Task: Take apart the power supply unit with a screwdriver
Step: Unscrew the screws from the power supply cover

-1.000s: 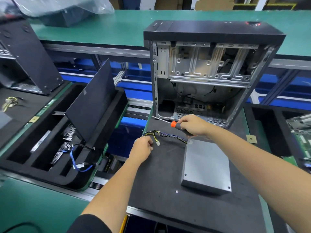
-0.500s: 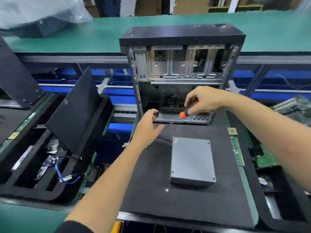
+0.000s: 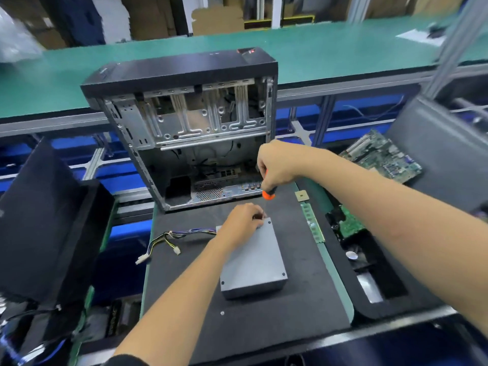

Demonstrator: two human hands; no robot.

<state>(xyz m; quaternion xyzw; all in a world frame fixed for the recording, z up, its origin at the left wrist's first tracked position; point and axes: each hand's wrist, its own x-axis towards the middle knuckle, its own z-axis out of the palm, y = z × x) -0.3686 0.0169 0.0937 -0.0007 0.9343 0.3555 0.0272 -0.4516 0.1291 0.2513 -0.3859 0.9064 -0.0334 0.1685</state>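
Note:
The grey power supply unit (image 3: 254, 262) lies flat on the black mat (image 3: 303, 307), its cable bundle (image 3: 171, 237) trailing to the left. My right hand (image 3: 277, 165) grips the orange-handled screwdriver (image 3: 268, 193) upright, shaft pointing down at the unit's far right corner. My left hand (image 3: 241, 220) rests on the unit's far end, and its fingertips pinch the thin shaft just above that corner. The tip itself is hidden by my fingers.
The open computer case (image 3: 190, 128) stands right behind the unit. A memory stick (image 3: 313, 224) and a chip (image 3: 301, 195) lie at the mat's right edge, a loose screw (image 3: 222, 313) near its front. Circuit boards (image 3: 380, 157) sit right, black foam trays (image 3: 39, 220) left.
My right hand has turned the screwdriver from level to upright over the unit's far right corner. My left hand has left the cables and come onto the unit to hold the shaft.

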